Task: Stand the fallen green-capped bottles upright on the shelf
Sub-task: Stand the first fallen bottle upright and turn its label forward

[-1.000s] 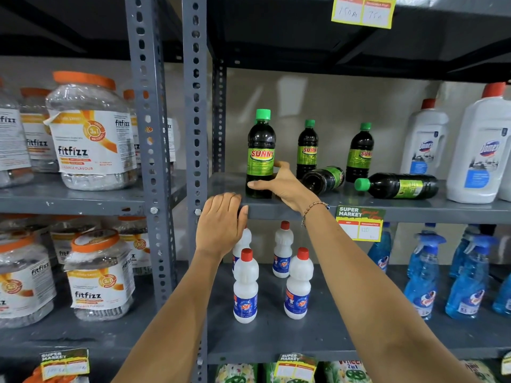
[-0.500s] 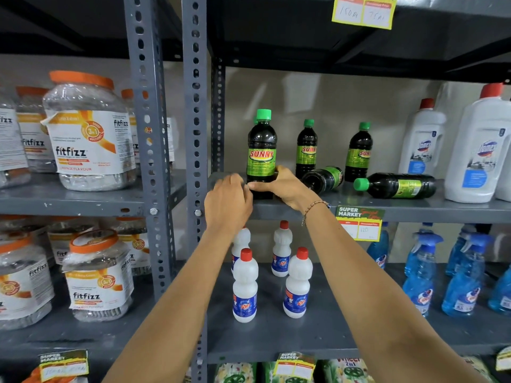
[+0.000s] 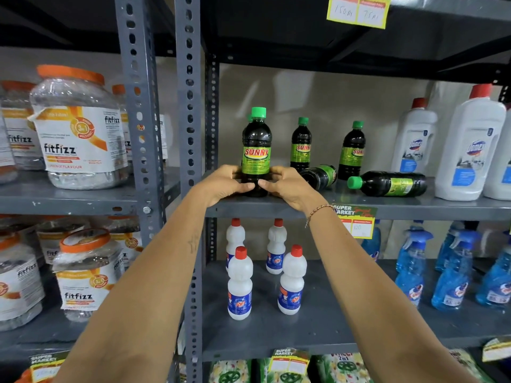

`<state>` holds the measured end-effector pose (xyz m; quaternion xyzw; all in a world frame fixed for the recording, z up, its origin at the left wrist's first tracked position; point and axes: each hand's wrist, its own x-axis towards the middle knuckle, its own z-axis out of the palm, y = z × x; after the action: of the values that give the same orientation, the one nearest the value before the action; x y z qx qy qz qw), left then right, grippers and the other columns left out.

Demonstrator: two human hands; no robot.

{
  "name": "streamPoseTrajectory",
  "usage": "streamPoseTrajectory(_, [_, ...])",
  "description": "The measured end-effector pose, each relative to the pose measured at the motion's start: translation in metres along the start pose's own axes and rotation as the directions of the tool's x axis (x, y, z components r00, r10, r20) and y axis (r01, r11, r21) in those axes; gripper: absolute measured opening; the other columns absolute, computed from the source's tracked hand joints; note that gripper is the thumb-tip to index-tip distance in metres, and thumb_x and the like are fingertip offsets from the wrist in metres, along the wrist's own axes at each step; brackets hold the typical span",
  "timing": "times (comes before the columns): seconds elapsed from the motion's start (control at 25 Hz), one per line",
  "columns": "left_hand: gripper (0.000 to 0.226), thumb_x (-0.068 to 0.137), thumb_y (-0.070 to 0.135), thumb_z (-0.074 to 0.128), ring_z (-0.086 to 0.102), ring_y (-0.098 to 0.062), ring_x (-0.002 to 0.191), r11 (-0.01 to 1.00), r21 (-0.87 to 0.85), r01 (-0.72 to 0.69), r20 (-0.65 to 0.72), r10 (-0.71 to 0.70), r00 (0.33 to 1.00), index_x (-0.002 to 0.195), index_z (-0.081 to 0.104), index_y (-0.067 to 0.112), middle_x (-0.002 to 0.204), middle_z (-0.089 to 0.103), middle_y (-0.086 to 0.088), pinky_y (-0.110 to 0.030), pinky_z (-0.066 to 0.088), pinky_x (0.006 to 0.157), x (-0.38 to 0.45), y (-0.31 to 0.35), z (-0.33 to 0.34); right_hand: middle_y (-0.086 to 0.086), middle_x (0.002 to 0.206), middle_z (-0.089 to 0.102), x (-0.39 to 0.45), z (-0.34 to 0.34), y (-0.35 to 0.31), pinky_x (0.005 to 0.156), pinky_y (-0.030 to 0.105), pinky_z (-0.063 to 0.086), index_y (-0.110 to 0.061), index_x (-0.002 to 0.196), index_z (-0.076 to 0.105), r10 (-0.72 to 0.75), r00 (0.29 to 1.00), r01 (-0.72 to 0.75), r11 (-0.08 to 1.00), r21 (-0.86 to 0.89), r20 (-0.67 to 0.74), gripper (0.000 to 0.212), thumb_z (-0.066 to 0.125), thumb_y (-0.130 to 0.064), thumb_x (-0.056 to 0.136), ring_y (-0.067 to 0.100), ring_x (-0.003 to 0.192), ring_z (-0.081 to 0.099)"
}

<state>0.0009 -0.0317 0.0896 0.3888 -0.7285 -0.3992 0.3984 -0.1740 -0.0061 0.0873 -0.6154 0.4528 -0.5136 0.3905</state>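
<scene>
A dark green-capped Sunny bottle (image 3: 256,150) stands upright at the front of the grey shelf (image 3: 387,207). My left hand (image 3: 224,183) and my right hand (image 3: 287,186) clasp its base from both sides. Another cap peeks out just behind it. Two more Sunny bottles (image 3: 301,145) (image 3: 352,150) stand upright further back. One fallen bottle (image 3: 320,176) lies on its side just right of my right hand, its cap hidden. A second fallen bottle (image 3: 390,184) lies further right, cap pointing left.
Big white red-capped jugs (image 3: 467,145) stand at the shelf's right end. A perforated steel upright (image 3: 189,106) borders the left. Small white bottles (image 3: 240,286) and blue spray bottles (image 3: 450,275) fill the shelf below. Orange-lidded fitfizz jars (image 3: 77,128) fill the left rack.
My left hand rose from the shelf's front edge and closed on the base of the front bottle. My right hand stayed on that bottle, which remains upright.
</scene>
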Motion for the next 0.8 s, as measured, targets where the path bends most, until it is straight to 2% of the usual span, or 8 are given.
streamPoseTrajectory(0.12, [0.054,0.081,0.007,0.073,0.056,-0.014,0.118,0.998,0.052,-0.019,-0.023,0.021,1.000,0.132,0.054,0.010,0.127,0.063,-0.005,-0.031,0.039,0.106,-0.004,0.003,0.002,0.020,0.131,0.059,-0.001,0.001,-0.002,0.099,0.032,0.049,0.003,0.134,0.047,-0.003,1.000,0.003,1.000,-0.004,0.000,0.050,0.062,0.005,0.086,0.023,0.113,0.059])
streamPoseTrajectory(0.28, [0.055,0.080,0.010,0.075,0.056,-0.016,0.119,0.995,0.091,-0.028,-0.044,0.032,0.999,0.131,0.057,0.012,0.126,0.064,-0.004,-0.036,0.039,0.109,-0.010,0.005,0.002,0.019,0.130,0.060,-0.008,0.001,-0.003,0.088,0.024,0.052,0.002,0.134,0.047,-0.010,1.000,0.010,1.000,-0.009,0.006,0.050,0.062,0.005,0.087,0.021,0.110,0.059])
streamPoseTrajectory(0.48, [0.059,0.077,0.012,0.078,0.054,-0.016,0.122,0.998,0.026,-0.060,-0.070,0.061,0.996,0.131,0.056,0.010,0.128,0.063,-0.004,-0.038,0.038,0.110,-0.023,0.004,0.004,0.017,0.132,0.059,-0.017,-0.002,-0.004,0.102,0.033,0.048,0.001,0.136,0.047,-0.020,0.999,0.020,1.000,-0.014,0.035,0.051,0.063,0.003,0.087,0.026,0.122,0.057])
streamPoseTrajectory(0.8, [0.057,0.074,0.013,0.080,0.057,-0.015,0.117,0.997,-0.022,-0.068,-0.074,0.066,0.995,0.126,0.056,0.011,0.120,0.065,-0.001,-0.036,0.041,0.107,-0.033,0.003,0.002,0.015,0.130,0.061,-0.024,-0.004,-0.005,0.100,0.030,0.048,0.001,0.134,0.049,-0.050,0.996,0.054,0.997,-0.047,0.071,0.049,0.064,0.000,0.087,0.021,0.117,0.058])
